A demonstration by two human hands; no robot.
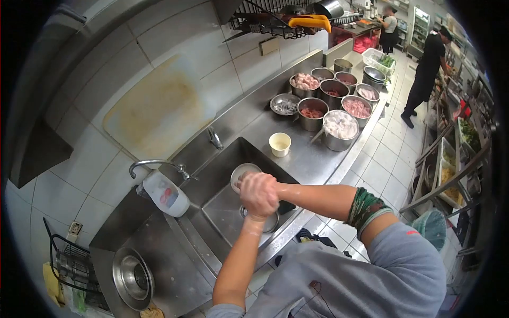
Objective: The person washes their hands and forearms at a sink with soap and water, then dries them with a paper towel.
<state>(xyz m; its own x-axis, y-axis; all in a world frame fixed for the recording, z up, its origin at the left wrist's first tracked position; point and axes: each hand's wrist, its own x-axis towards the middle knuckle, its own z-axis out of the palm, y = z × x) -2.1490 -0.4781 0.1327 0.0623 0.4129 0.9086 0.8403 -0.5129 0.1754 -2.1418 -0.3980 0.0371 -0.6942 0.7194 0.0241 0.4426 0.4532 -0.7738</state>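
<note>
My left hand (256, 204) and my right hand (269, 188) are pressed together over the sink (214, 204). Their fingers are closed and overlap, so whatever may lie between them is hidden. Pale streaks, perhaps suds, mark both wrists. Just beyond the hands is a round pale bowl (242, 170), partly covered by them; contact cannot be made out. Beneath the wrists, a round metal vessel (271, 223) shows in part. A cream-coloured tub (280, 144) stands on the counter past the sink's far right edge.
Several steel pots of raw meat (313, 114) crowd the right counter. A curved faucet (154, 162) and a white plastic jug (168, 197) are at the sink's left. Nested steel bowls (132, 278) sit lower left. A co-worker in black (424, 69) stands across the aisle; another person is farther back.
</note>
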